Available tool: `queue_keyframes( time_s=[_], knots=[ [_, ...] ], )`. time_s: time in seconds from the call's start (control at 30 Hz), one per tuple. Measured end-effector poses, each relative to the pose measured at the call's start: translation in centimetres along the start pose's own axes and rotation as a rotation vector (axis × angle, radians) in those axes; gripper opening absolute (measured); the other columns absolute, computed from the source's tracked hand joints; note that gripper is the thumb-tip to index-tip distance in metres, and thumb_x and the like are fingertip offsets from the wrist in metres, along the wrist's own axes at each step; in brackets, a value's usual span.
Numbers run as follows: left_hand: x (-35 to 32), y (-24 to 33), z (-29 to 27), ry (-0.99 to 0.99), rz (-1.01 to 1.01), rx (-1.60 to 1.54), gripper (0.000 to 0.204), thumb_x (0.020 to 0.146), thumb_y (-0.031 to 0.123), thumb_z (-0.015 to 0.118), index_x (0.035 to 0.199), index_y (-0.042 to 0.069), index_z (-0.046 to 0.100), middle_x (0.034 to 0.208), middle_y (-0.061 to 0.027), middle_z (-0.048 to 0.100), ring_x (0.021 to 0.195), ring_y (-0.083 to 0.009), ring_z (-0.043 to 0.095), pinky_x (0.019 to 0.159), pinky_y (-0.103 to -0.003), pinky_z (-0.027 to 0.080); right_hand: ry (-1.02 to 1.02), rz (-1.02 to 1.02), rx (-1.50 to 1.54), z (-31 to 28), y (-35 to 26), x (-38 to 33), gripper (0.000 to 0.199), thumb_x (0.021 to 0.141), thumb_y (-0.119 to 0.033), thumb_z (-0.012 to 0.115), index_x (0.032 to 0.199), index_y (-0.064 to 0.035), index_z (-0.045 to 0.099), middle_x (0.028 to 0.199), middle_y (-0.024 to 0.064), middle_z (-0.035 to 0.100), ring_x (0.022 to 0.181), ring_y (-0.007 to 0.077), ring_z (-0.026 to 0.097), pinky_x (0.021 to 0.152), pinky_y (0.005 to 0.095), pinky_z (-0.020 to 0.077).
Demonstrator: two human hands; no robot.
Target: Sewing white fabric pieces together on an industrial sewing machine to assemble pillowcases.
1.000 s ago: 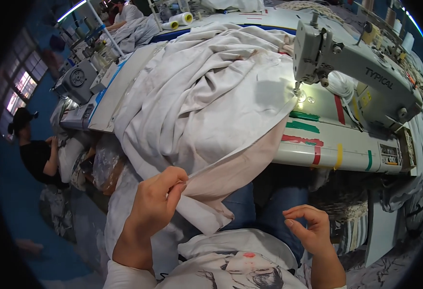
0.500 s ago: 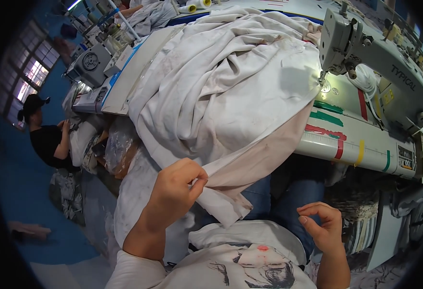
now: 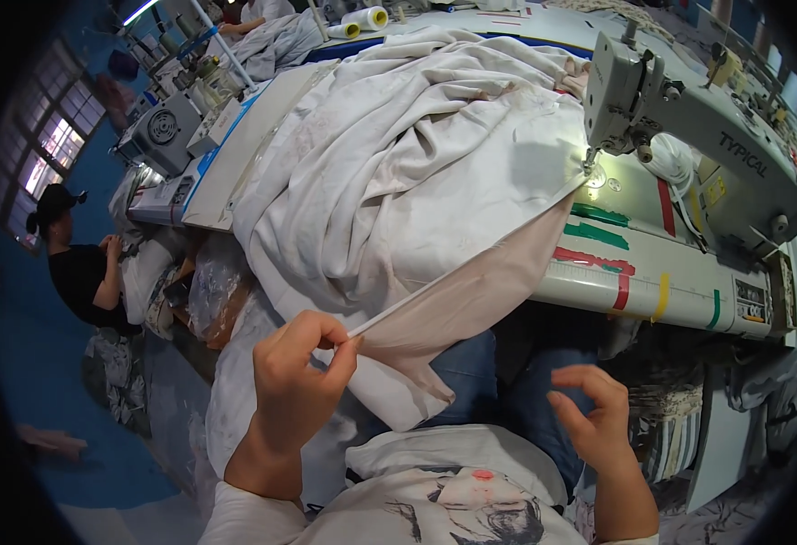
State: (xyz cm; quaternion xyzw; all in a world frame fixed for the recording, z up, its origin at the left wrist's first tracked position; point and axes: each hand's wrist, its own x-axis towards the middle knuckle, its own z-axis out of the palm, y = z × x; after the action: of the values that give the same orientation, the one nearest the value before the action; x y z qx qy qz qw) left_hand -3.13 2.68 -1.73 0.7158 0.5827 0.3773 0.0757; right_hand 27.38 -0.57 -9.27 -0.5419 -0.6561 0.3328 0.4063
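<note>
Pinching the folded edge of the white fabric (image 3: pixel 398 182) between thumb and fingers, the left hand (image 3: pixel 300 372) is now drawing that hem taut, where half a second ago it was gripping it in a looser bunch. The cloth is running up toward one o'clock, piled across the counter (image 3: pixel 634 272) to the needle of the sewing machine (image 3: pixel 689 118). The right hand (image 3: pixel 595 420) is hovering released at four o'clock, fingers curled, holding nothing. A straightened edge suggests seam alignment.

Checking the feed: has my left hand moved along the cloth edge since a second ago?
Yes. The left hand slid down the white fabric edge, away from the sewing machine.
</note>
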Motion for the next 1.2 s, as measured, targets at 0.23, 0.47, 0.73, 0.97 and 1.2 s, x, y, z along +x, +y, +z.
queue_keyframes(
  time_s=[0.23, 0.47, 0.73, 0.97, 1.2],
  knots=[
    [-0.9, 5.7, -1.2, -0.348, 0.525, -0.188, 0.019, 0.079, 0.006, 0.069, 0.096, 0.0, 0.063, 0.086, -0.013, 0.065, 0.071, -0.0299, 0.065, 0.062, -0.034, 0.052, 0.059, -0.68, -0.457, 0.1, -7.2, 5.8, 0.031, 0.068, -0.004, 0.072, 0.099, -0.0061, 0.068, 0.105, 0.0112, 0.066, 0.101, 0.0277, 0.063, 0.099, 0.0489, 0.0421],
    [5.6, 4.6, 11.1, -0.671, 0.36, -0.364, 0.039, 0.086, 0.021, 0.068, 0.116, -0.002, 0.059, 0.119, -0.0202, 0.062, 0.108, -0.0329, 0.062, 0.093, -0.038, 0.048, -0.074, -0.177, -0.112, -2.5, -0.7, -1.0, 0.016, 0.072, -0.008, 0.071, 0.088, -0.006, 0.071, 0.09, 0.0066, 0.072, 0.094, 0.0229, 0.07, 0.101, 0.0455, 0.0392],
    [19.3, -5.5, 21.3, -0.446, 0.106, 0.218, 0.063, 0.09, 0.037, 0.061, 0.139, 0.001, 0.042, 0.149, -0.0207, 0.036, 0.134, -0.04, 0.036, 0.11, -0.045, 0.031, 0.044, 0.216, 0.232, 1.2, 5.3, -3.0, 0.01, 0.081, -0.009, 0.072, 0.09, -0.0047, 0.074, 0.095, 0.0064, 0.074, 0.101, 0.0228, 0.069, 0.1, 0.0411, 0.0393],
    [26.9, -0.3, 33.1, -0.139, 0.33, -0.067, 0.04, 0.082, 0.02, 0.069, 0.118, 0.006, 0.06, 0.116, -0.0127, 0.058, 0.113, -0.0313, 0.052, 0.102, -0.047, 0.034, 0.033, 0.151, 0.402, 0.9, 4.0, -2.2, 0.011, 0.087, -0.003, 0.063, 0.092, 0.0046, 0.069, 0.093, 0.0157, 0.07, 0.096, 0.0323, 0.067, 0.086, 0.0408, 0.051],
    [32.3, -0.8, 37.7, -0.232, 0.585, -0.163, 0.006, 0.082, 0.018, 0.068, 0.083, 0.013, 0.064, 0.09, -0.0007, 0.058, 0.098, -0.0208, 0.051, 0.086, -0.04, 0.031, 0.015, 0.207, 0.44, 0.2, 4.9, 0.9, 0.009, 0.086, -0.001, 0.065, 0.091, 0.0069, 0.066, 0.093, 0.0182, 0.069, 0.093, 0.0328, 0.067, 0.084, 0.0419, 0.052]
  ],
)
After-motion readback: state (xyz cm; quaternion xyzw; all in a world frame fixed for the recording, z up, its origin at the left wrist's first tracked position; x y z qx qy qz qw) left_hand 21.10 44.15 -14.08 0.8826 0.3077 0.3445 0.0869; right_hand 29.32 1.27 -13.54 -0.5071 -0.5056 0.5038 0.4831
